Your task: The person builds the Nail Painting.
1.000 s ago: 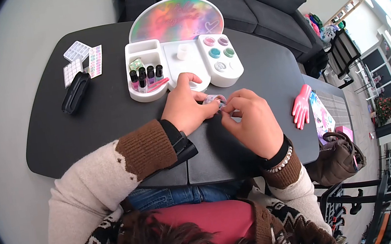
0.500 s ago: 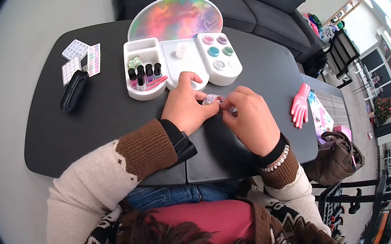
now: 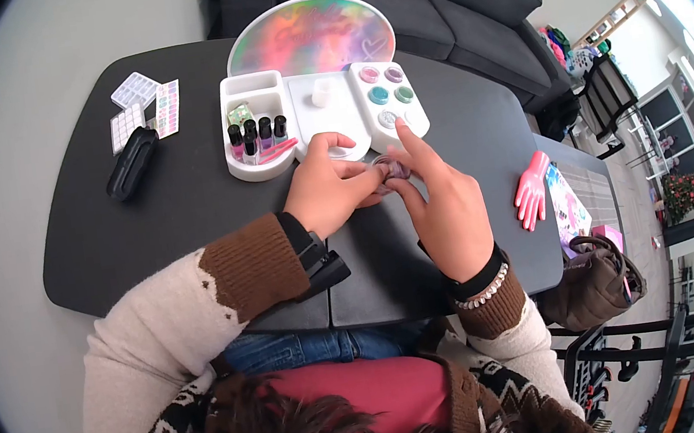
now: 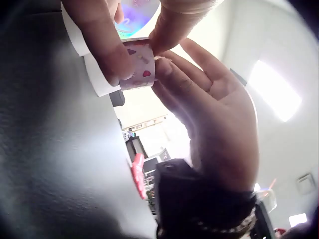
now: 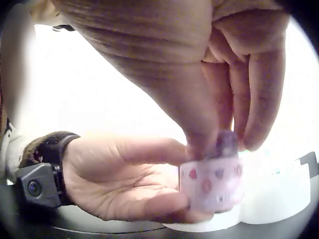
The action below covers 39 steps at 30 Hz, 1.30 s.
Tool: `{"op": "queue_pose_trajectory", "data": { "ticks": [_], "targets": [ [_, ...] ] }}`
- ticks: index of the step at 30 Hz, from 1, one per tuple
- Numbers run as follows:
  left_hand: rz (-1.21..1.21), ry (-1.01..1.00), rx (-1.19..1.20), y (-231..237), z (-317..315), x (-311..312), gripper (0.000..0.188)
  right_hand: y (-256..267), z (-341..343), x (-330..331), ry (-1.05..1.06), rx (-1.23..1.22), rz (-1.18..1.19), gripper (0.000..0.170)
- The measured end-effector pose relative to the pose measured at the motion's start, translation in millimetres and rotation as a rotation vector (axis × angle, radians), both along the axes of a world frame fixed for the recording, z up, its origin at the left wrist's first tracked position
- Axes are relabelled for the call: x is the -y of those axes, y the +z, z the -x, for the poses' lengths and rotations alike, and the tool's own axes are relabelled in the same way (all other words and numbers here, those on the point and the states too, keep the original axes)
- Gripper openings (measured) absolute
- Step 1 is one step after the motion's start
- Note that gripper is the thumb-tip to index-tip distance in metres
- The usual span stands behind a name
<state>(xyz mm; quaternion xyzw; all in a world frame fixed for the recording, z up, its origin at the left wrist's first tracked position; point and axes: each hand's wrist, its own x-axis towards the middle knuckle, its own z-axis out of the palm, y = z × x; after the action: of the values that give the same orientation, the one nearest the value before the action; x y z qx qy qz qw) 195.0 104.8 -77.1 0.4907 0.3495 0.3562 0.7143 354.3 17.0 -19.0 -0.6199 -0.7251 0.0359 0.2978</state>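
Observation:
My left hand (image 3: 321,189) grips a small roll of pale pink stickers (image 5: 209,186) printed with little hearts, its thumb and fingers on either side. The right hand (image 3: 453,211) comes in from the right, thumb and a finger pinching at the roll's edge. A dark purple spot (image 5: 228,143) shows above the roll between the right fingers in the right wrist view. Just beyond the hands stands the white manicure station (image 3: 327,131). On its left part sit several nail polish bottles (image 3: 251,137) and pink tweezers (image 3: 277,150).
Several glitter pots (image 3: 379,96) fill the station's right part; a small white cup (image 3: 322,93) stands in its middle. A black case (image 3: 132,163), white trays (image 3: 127,127) and a sticker sheet (image 3: 167,109) lie left. A pink model hand (image 3: 532,192) lies at right.
The right hand's fingers have opened out and reach farther forward around the roll. The roll has turned slightly within the left hand's grip.

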Motion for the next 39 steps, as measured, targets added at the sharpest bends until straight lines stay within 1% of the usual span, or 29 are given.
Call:
{"op": "queue_pose_trajectory", "data": {
  "ticks": [1,2,4,8,9,10,14,16,18,20,22,23,25,26,28,31,33,35,39],
  "targets": [
    [0.065,-0.003,0.072,7,2,1,0.059,2,1,0,0.001,0.037,-0.062,0.062],
    [0.127,-0.006,0.143,15,4,0,0.060,2,1,-1,0.000,0.036,-0.071,0.062],
    [0.137,-0.015,0.143,26,10,-3,0.059,2,2,-3,0.070,0.131,-0.266,0.056],
    [0.135,-0.017,0.173,31,18,-7,0.055,1,-4,-9,0.132,0.127,-0.352,0.050],
    [0.129,-0.021,0.168,31,18,-6,0.055,0,-6,-8,0.146,0.048,-0.316,0.049],
    [0.097,-0.009,0.169,31,18,-6,0.055,0,-6,-8,0.161,-0.030,-0.278,0.048],
    [-0.022,0.024,0.160,24,17,-6,0.052,3,-1,-6,0.149,-0.050,-0.262,0.047],
    [-0.045,0.040,0.168,26,16,-4,0.052,4,0,-8,0.152,0.002,-0.375,0.048],
    [-0.067,0.055,0.177,28,17,-1,0.052,10,2,-8,0.144,-0.026,-0.415,0.051],
    [-0.186,0.113,0.223,33,19,4,0.053,10,2,-9,0.134,-0.053,-0.456,0.054],
    [-0.235,0.123,0.263,35,18,9,0.054,3,1,-12,0.172,-0.585,-0.202,0.064],
    [-0.279,0.135,0.304,35,18,10,0.055,3,0,-11,0.169,-0.588,-0.205,0.064],
    [-0.306,0.138,0.292,35,17,11,0.056,6,-4,-12,0.206,-0.905,0.097,0.070],
    [-0.329,0.148,0.282,34,17,12,0.056,9,-5,-12,0.203,-0.908,0.093,0.070],
    [-0.355,0.150,0.259,36,18,13,0.056,12,-7,-13,0.211,-0.979,0.172,0.072],
    [-0.432,0.163,0.220,35,18,15,0.056,11,-6,-13,0.219,-1.051,0.179,0.073],
    [-0.482,0.168,0.202,34,17,16,0.055,10,-7,-15,0.210,-1.068,0.196,0.073],
    [-0.535,0.190,0.136,31,17,16,0.054,8,-7,-16,0.198,-1.086,0.216,0.074],
    [-0.632,0.226,0.133,27,14,14,0.053,6,-8,-17,0.196,-1.127,0.242,0.073]
  ]
}}
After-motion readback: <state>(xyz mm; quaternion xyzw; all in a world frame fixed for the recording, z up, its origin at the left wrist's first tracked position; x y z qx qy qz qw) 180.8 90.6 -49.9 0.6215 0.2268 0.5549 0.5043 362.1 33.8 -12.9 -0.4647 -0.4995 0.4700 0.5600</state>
